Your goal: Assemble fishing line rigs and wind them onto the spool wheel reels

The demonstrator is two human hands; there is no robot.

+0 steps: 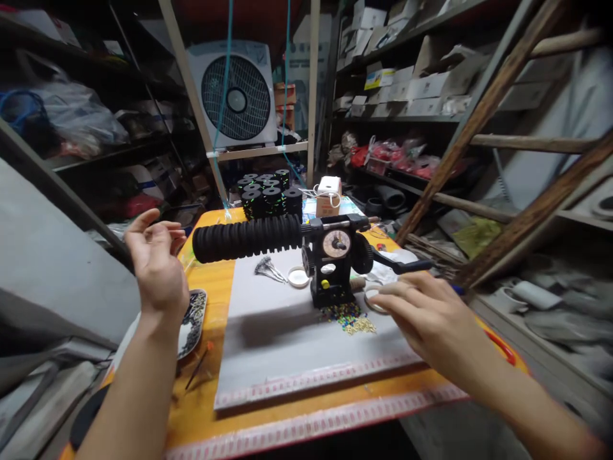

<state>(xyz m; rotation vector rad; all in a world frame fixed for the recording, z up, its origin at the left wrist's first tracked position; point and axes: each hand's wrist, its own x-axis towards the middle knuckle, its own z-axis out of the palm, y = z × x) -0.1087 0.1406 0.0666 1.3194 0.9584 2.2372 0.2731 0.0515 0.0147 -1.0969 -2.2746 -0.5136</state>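
Observation:
A black hand-cranked device (332, 265) with a round dial stands on a white board (268, 345). From its left side sticks out a black ribbed roller (246, 237), like a row of stacked discs. My left hand (160, 268) is raised beside the roller's free end, fingers loosely bent and apart, with nothing visible in them. My right hand (431, 313) is palm down, fingers stretched out, just below the black crank handle (405, 263). Its fingertips overlap a small white round dish (376, 299); I cannot tell whether they touch it. Coloured beads (342, 312) and pale small pieces (359, 326) lie before the device.
A tray of small dark parts (194, 326) lies at left. Thin metal pieces (271, 269) and a white lid (298, 276) sit behind. Stacked black spools (271, 195), a white box (329, 188) and a fan (234, 96) are farther back. A wooden ladder (479, 144) leans right.

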